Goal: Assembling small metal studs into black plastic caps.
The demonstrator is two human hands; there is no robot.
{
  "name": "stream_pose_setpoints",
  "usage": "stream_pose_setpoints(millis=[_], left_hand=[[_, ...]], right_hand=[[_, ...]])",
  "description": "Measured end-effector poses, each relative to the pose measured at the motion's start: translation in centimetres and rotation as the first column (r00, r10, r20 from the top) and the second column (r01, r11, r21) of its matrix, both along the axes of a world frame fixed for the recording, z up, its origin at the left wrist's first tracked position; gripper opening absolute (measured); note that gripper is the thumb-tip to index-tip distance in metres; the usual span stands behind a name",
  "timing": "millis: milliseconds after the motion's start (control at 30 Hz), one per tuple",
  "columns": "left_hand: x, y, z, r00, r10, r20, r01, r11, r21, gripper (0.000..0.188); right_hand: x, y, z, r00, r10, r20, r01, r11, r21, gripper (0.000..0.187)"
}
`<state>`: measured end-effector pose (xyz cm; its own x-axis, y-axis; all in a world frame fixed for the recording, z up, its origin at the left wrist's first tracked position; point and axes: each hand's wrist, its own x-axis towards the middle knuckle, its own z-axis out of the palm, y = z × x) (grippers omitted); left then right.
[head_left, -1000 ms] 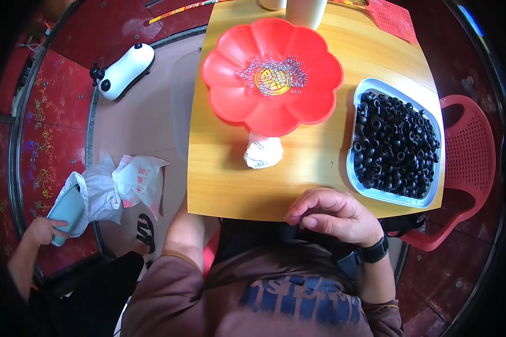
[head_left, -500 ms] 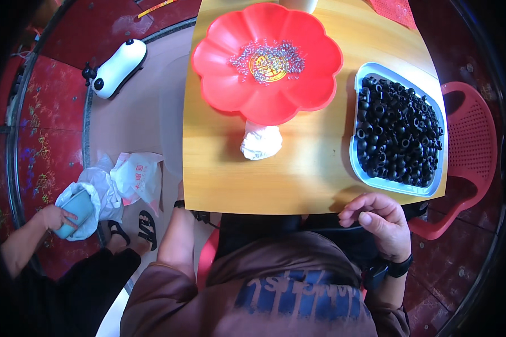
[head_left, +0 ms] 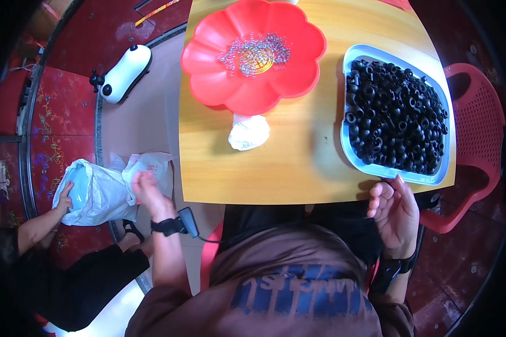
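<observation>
The left hand [head_left: 147, 191] is lifted on its raised forearm [head_left: 170, 255], its fingers blurred, so how far they bend is hard to tell. Its wrist [head_left: 164, 213] sits just below the palm, and the forearm runs down from there, leaning slightly away from the hand. Well to the right of it, the right hand [head_left: 396, 210] is half open: the fingers [head_left: 375, 203] curl loosely toward the left hand, with the thumb [head_left: 407, 194] pointing upward beside them. Its wrist lies below the heel of that hand, the right forearm [head_left: 397, 291] below that.
</observation>
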<state>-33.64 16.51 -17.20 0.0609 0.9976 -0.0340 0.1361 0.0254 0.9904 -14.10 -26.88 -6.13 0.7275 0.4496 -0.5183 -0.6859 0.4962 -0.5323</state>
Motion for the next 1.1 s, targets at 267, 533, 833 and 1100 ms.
stream_pose_setpoints(millis=[267, 533, 833, 1100], left_hand=[[7.7, -10.2, 14.5, 0.581, -0.772, -0.257, 0.814, 0.547, 0.196, 0.02], [12.2, -11.3, 13.2, 0.26, -0.68, -0.685, 0.964, 0.217, 0.151, 0.035], [12.1, -9.6, 13.8, 0.213, -0.591, -0.779, 0.974, 0.194, 0.118, 0.016], [9.2, -7.9, 22.5, 0.446, -0.829, -0.338, 0.891, 0.446, 0.083, 0.014]], right_hand=[[0.3, -0.2, -0.5, 0.998, -0.054, 0.03, 0.053, 0.998, 0.014, 0.037], [0.3, -1.0, -0.9, 0.992, -0.096, 0.08, 0.09, 0.994, 0.067, 0.037], [0.0, -0.5, -0.1, 0.99, -0.074, 0.117, 0.08, 0.995, -0.054, 0.031], [0.1, -5.7, 3.8, 0.863, 0.27, 0.427, -0.13, 0.935, -0.33, 0.03]])
